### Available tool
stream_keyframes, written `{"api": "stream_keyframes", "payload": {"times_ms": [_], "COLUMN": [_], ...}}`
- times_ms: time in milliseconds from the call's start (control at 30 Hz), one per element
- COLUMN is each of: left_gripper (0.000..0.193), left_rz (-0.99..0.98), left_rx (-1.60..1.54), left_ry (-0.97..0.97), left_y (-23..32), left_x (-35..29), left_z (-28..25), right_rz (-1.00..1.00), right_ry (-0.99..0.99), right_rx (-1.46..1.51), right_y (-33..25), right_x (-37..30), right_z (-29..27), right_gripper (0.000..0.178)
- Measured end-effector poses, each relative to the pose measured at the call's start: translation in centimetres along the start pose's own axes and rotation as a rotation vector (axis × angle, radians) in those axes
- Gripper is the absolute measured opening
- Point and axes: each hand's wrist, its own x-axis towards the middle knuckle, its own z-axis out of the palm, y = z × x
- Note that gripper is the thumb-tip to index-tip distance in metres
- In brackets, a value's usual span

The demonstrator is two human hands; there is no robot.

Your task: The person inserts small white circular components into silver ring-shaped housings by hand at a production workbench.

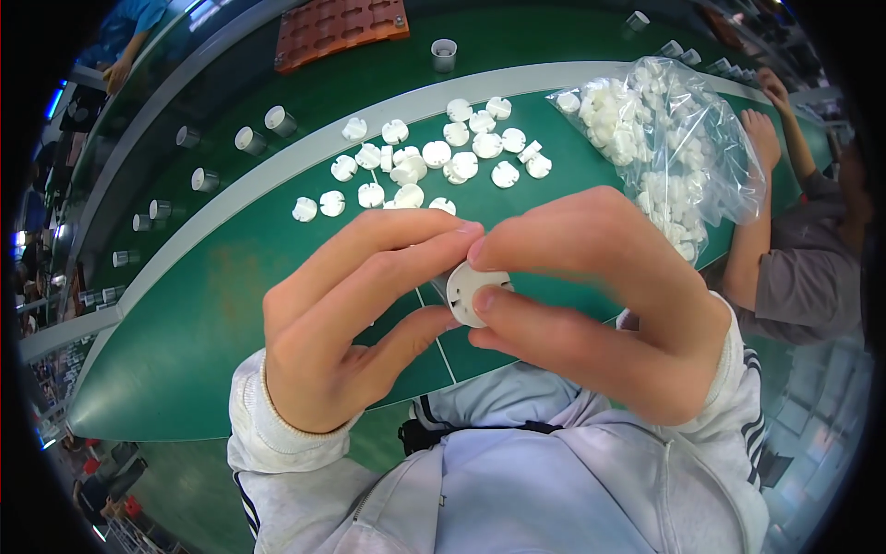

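Both of my hands meet over the near part of the green table, closed around one small piece. My left hand (337,319) grips a greyish cup-like cylinder, mostly hidden behind the fingers. The fingers of my right hand (618,300) hold a white round cap (466,291) at the end of that cylinder, its slotted face turned up toward me. Whether the cap is fully seated cannot be made out. Beyond my hands, several loose white caps (437,154) of the same kind lie scattered on the table (185,342).
A clear plastic bag (683,138) full of white caps rests at the right, beside another person's arm (759,175). Behind the pale rail (198,200) runs a green belt with several grey-white cups (249,140) and an orange-brown tray (341,35). Another person's hand (116,76) shows far left.
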Motion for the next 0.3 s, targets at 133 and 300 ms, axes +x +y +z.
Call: {"api": "stream_keyframes", "payload": {"times_ms": [133,300], "left_gripper": [0.039,0.037], "left_rz": [0.001,-0.020], "left_rx": [0.014,-0.018], "left_ry": [0.009,-0.016], "left_y": [0.0,0.3], "left_x": [0.2,0.3], "left_z": [0.5,0.6], "right_rz": [-0.032,-0.188], "right_ry": [0.035,-0.016], "right_rx": [-0.052,-0.097], "right_y": [0.8,1.5], "right_x": [-0.8,-1.2], "right_z": [0.0,-0.8], "right_gripper": [0.034,0.032]}}
